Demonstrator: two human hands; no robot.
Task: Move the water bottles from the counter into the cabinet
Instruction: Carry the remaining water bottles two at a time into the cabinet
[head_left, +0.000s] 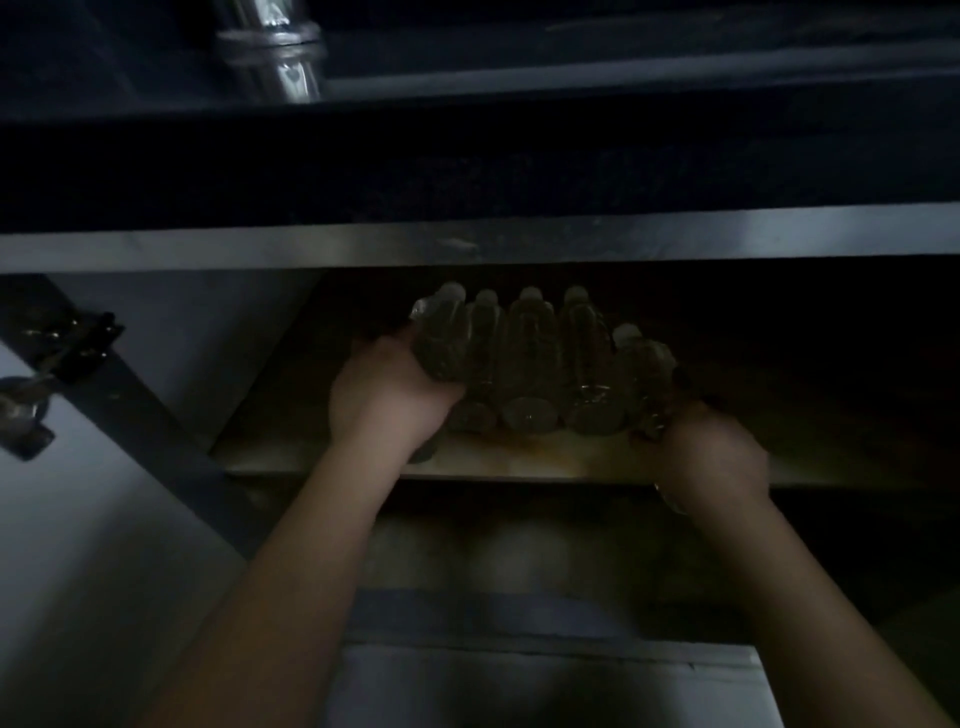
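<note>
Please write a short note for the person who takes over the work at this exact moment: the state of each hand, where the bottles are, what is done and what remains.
Left hand: grips the leftmost water bottle of the row, inside the cabinet.
Right hand: grips the rightmost water bottle.
Bottles: a row of about five stands on the cabinet shelf, close together, near its front edge. The light is dim, so the exact count is uncertain.
Done: these bottles are in the cabinet.
Left: release both end bottles and probably push the row further back. The counter is not in view, so check it for remaining bottles.
</note>
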